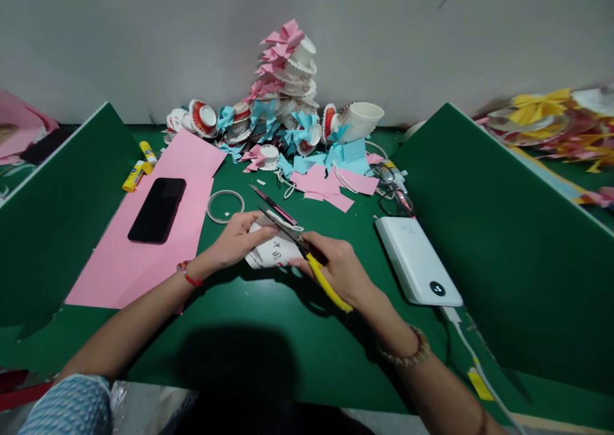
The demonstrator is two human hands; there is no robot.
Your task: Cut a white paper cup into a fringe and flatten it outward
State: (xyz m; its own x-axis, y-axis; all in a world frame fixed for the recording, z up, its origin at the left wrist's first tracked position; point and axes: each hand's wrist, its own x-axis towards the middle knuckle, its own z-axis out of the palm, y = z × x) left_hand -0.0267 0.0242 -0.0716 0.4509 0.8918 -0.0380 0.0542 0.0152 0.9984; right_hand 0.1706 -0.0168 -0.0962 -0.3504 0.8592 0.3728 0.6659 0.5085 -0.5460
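Held cup (266, 253) in pinching left hand (238, 237), scissors (325, 283) in curled right hand (344, 267); had power bank (413, 256) at cup's three o'clock.

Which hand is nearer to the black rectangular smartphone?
Left. The left hand is to the right of the smartphone; the right hand is farther right, holding yellow-handled metal scissors.

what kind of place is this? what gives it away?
Likely a craft workstation, judging by the green desk between partitions, the scissors in the right hand, and the stack of bow-trimmed cups at the back.
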